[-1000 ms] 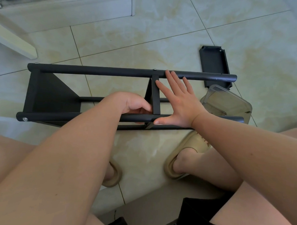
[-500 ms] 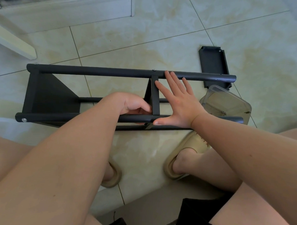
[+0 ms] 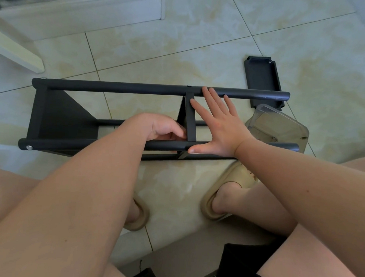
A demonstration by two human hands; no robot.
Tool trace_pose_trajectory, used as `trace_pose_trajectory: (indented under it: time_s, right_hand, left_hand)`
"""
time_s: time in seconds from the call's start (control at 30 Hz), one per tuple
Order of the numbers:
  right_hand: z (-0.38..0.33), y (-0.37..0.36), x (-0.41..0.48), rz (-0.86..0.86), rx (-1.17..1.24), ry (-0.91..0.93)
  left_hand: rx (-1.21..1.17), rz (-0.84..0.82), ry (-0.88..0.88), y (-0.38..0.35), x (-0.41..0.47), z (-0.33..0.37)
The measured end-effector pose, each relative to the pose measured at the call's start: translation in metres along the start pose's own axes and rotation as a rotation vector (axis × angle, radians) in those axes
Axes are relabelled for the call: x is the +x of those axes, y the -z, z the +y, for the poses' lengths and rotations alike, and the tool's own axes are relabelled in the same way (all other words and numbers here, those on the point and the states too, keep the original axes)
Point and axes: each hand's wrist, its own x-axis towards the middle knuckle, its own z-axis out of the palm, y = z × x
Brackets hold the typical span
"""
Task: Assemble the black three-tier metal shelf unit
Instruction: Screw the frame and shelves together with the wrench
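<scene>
The black shelf frame [image 3: 121, 87] lies on its side on the tiled floor, its round posts running left to right. One shelf panel [image 3: 60, 115] is fixed at the left end and a middle shelf panel [image 3: 191, 120] stands between the posts. My left hand [image 3: 157, 127] reaches in left of the middle panel with its fingers curled against it near the near post; what the fingers hold is hidden. My right hand [image 3: 216, 124] lies flat with straight fingers against the right face of the middle panel, thumb on the near post. A loose black shelf panel [image 3: 262, 77] lies beyond the frame's right end.
A clear plastic container [image 3: 281, 127] with small hardware sits by the frame's right end. My feet in beige slippers [image 3: 227, 181] rest near the frame. A pale wooden board [image 3: 17, 53] and a low step lie at the upper left.
</scene>
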Motion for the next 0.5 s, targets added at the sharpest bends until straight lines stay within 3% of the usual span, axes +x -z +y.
trace_pose_trajectory:
  time_s: [0.13, 0.33, 0.5]
  right_hand:
    - [0.0002, 0.0008, -0.0001, -0.001, 0.004, -0.004]
    - [-0.0009, 0.0008, -0.0004, 0.003, 0.013, -0.005]
    - [-0.0011, 0.0017, 0.0000, -0.006, 0.008, -0.007]
  left_hand:
    - [-0.058, -0.009, 0.034, 0.0005, 0.0019, -0.0002]
    - [0.085, 0.035, 0.018, -0.0031, -0.0007, 0.0036]
    - [-0.013, 0.003, 0.017, 0.0000, -0.0007, 0.0004]
